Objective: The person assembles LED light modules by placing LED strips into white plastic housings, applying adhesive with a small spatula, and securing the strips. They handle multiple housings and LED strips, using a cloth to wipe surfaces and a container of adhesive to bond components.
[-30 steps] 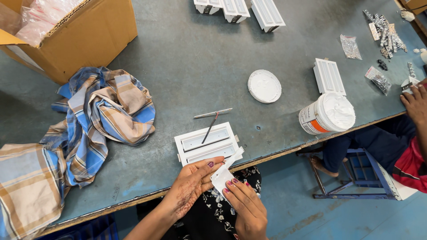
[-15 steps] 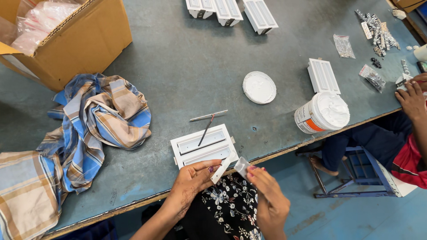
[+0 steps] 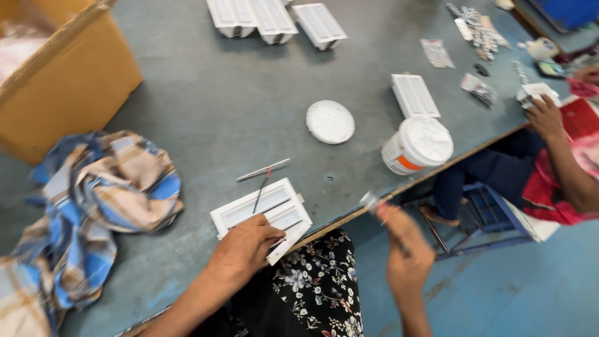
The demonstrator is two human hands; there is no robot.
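At lower centre of the frame, the white frame (image 3: pixel 262 215) is pressed flat on the table (image 3: pixel 206 112) by the left hand (image 3: pixel 243 249), fingers closed over its near edge. A thin rod (image 3: pixel 259 194) lies across it. Right of it, off the table edge, a small pale piece (image 3: pixel 369 201) is pinched in the blurred right hand (image 3: pixel 405 249). A white tub (image 3: pixel 418 145) stands at centre right.
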